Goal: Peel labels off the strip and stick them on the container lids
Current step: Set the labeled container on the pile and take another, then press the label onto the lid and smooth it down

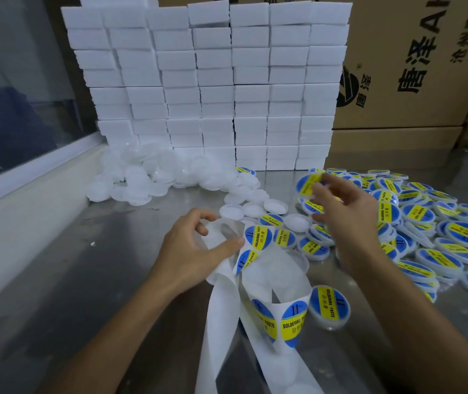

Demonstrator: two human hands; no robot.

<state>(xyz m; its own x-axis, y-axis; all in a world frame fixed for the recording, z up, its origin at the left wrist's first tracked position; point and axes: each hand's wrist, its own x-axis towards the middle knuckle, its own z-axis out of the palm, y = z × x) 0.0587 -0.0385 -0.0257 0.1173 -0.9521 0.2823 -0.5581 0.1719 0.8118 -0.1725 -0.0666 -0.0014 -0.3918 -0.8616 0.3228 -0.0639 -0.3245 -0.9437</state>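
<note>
My left hand grips the white backing strip, thumb pressed near a blue-and-yellow round label still on it. The strip loops down toward me with more labels on its curl. My right hand is raised over the table, blurred, fingers pinching a labelled lid. Bare white lids lie just beyond my left hand. A labelled lid sits alone near the strip's loop.
A heap of labelled lids covers the steel table at the right. Unlabelled white lids pile at the back left, before a wall of stacked white boxes. Cardboard cartons stand behind at the right.
</note>
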